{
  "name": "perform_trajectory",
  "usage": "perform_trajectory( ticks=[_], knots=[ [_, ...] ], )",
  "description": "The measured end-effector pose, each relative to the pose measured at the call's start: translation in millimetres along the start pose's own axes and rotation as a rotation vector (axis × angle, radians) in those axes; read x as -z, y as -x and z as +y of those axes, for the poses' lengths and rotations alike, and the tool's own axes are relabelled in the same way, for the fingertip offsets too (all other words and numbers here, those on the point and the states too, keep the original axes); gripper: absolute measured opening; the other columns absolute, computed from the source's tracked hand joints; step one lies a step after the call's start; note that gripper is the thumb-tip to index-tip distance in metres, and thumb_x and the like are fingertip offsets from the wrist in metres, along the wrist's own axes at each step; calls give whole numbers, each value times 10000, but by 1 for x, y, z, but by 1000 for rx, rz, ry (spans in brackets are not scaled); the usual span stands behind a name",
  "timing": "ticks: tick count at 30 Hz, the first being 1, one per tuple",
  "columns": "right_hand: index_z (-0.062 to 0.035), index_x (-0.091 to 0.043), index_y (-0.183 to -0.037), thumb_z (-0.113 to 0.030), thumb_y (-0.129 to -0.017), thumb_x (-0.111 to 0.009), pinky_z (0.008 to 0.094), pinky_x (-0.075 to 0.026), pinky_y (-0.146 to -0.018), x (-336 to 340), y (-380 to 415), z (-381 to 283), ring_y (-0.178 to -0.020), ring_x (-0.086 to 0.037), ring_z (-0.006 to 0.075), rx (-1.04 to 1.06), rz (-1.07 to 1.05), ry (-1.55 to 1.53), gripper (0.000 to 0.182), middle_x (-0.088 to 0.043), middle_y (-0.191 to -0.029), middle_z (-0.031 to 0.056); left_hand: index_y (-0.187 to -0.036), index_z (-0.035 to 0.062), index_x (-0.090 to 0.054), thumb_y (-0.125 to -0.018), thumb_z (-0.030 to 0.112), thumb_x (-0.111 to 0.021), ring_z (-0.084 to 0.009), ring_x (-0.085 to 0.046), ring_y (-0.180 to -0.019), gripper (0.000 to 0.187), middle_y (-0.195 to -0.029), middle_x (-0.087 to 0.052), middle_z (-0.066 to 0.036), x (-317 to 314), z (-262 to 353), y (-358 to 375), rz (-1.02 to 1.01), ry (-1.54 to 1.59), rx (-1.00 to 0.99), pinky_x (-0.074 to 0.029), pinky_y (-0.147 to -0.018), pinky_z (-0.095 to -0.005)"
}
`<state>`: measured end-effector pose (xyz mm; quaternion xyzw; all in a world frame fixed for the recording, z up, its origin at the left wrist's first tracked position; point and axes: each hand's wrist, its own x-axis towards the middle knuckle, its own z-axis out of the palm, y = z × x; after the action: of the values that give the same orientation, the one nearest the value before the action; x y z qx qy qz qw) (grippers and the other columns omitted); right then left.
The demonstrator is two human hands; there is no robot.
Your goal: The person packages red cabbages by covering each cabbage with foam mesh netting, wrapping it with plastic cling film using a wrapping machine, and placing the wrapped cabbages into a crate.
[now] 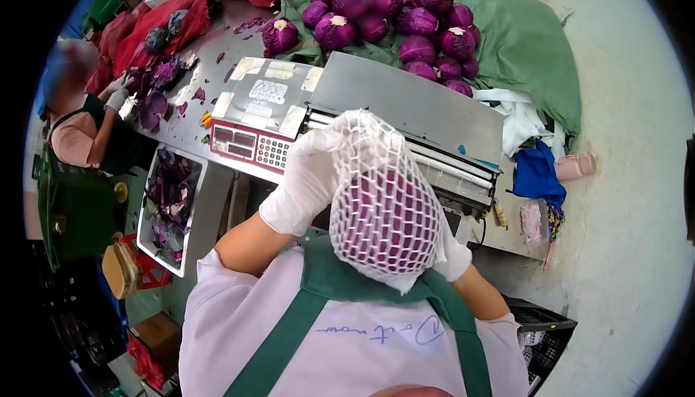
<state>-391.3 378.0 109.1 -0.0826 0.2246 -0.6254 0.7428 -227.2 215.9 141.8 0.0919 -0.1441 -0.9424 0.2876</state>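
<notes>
A red cabbage [387,212] inside a white foam net sleeve [369,132] is held up before my chest. My left hand [310,176], in a white glove, grips the upper end of the net sleeve with its fingers closed. On the other side, my right hand [455,256], also gloved, supports the netted cabbage from behind; its fingers are mostly hidden by it. Beyond my hands stand a weighing scale [253,93] with a red keypad panel and a steel wrapping machine [405,89] with rollers along its near edge.
Several bare red cabbages [420,24] are piled on green sacking [514,35] at the back. At left a co-worker [87,122] with gloved hands handles cabbage leaves. A white bin [199,201] holds trimmed leaves. A blue cloth [539,172] and a black crate [546,346] lie at right.
</notes>
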Motion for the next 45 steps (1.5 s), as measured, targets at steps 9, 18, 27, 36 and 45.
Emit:
perform_trajectory(
  ticks=[9, 18, 27, 36, 45],
  knots=[
    [-4, -342, -1429, -460, -1010, -295, 362, -299, -1121, -7, -85, -95, -1313, -411, 234, 701, 55, 653, 621, -398, -1451, 130, -1301, 73, -511, -978, 449, -396, -202, -481, -1223, 508, -1310, -539, -100, -21, 1, -83, 352, -395, 98, -390, -1033, -435],
    [-4, -545, -1246, -428, -1013, -388, 308, -468, -954, 63, -166, -155, -1053, -595, 162, 499, 197, 452, 509, -621, -1180, 99, -1255, -31, -564, -1002, 310, -485, -131, -563, -1093, 433, -1214, -620, -89, 50, -32, -205, 127, -739, -464, -422, -975, -267],
    [-19, -467, -1343, -406, -1019, -361, 347, -353, -1075, 102, -154, -149, -1233, -467, 213, 661, 381, 723, 516, -490, -1359, 111, -1319, 19, -519, -996, 334, -462, -169, -485, -1220, 455, -1307, -552, -103, 77, -6, -206, 197, -982, -396, -331, -1071, -305],
    [-37, -556, -1221, -390, -1011, -325, 361, -451, -968, 75, -146, -124, -1089, -570, 190, 402, 493, 303, 471, -614, -1206, 105, -1238, -2, -569, -1014, 351, -409, -183, -560, -1109, 447, -1205, -615, -120, 92, -34, -209, 146, -834, -232, -414, -988, -304],
    [-187, -538, -1263, -157, -768, -669, 358, -524, -727, 75, 4, -181, -871, -623, 248, 616, 196, 2769, 512, -588, -1053, 73, -1263, 184, -549, -821, 151, -630, -220, -653, -734, 451, -1066, -626, -61, 106, 115, -92, -581, -2796, -661, -531, -624, -353]
  ],
)
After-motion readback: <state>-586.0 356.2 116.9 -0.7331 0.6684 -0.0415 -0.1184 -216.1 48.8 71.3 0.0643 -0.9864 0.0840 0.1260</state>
